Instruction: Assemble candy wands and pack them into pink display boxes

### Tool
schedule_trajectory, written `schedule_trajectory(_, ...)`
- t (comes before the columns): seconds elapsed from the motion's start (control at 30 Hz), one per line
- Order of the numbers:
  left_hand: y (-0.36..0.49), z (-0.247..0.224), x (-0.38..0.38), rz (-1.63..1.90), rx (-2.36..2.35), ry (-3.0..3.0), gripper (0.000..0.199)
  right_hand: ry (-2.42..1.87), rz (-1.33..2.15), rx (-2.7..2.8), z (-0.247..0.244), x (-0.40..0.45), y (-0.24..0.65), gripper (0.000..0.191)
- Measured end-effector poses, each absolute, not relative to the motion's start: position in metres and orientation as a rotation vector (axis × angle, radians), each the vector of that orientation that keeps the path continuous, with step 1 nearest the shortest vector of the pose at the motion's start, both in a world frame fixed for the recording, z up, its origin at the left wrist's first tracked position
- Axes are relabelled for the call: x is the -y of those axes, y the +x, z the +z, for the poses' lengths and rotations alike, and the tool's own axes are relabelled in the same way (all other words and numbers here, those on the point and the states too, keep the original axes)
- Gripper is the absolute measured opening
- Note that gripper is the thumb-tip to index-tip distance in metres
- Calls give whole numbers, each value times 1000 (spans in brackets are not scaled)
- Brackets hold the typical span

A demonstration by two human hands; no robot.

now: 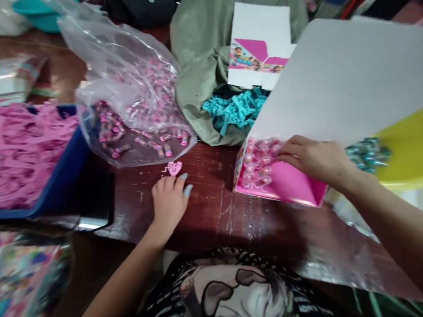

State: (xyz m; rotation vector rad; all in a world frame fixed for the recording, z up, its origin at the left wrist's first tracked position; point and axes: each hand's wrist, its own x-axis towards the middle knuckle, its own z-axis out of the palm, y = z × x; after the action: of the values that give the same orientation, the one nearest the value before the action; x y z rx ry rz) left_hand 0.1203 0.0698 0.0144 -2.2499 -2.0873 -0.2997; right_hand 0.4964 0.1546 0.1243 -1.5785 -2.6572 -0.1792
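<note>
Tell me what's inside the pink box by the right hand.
Clear round capsules with pink contents lie in the pink box; the right hand and raised white lid hide the rest.

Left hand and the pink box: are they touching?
Apart. The head view shows dark wooden table between the left hand and the pink box.

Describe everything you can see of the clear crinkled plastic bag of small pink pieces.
The clear, thin plastic bag lies slumped and crumpled, its glossy upper part puffed up toward the back. Small pink cylindrical pieces, too blurred to identify exactly, heap along its lower front and scatter higher inside. It rests on a dark reddish-brown wooden table, its left side against a blue plastic tray and its right side against a grey-green cloth.
</note>
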Motion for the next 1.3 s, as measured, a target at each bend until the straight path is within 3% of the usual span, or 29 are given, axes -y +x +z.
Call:
schedule_trajectory(0.13, 105, 11, -64, -253, 2075, -2222, 27, -1734, -128, 2727, 134, -157, 490, 32)
schedule_trajectory(0.47, 104, 19, -72, -558, 2111, -2220, 40, -1752, -64, 2558, 110, -143, 498, 30)
schedule_trajectory(0.73, 167, 87, -123, -1214, 1512, -2566, 28, -1525, 164, 1929, 106, -130, 510, 28)
schedule_trajectory(0.97, 256, 124, -197, -997, 886, -2981, 19, -1710, 396, 1499, 71, -139, 527, 32)
schedule_trajectory(1.1, 276, 117, -214, -819, 869, -3127, 27, -1625, 431, 1540, 72, -154, 532, 23)
schedule_trajectory(1.23, 275, 111, -209, -936, 993, -3117, 25, -1766, 152, 1679, 86, -153, 535, 23)
schedule_trajectory(1.3, 274, 108, -206, -1017, 1063, -3108, 21, -1845, 202, 1732, 86, -150, 535, 25)
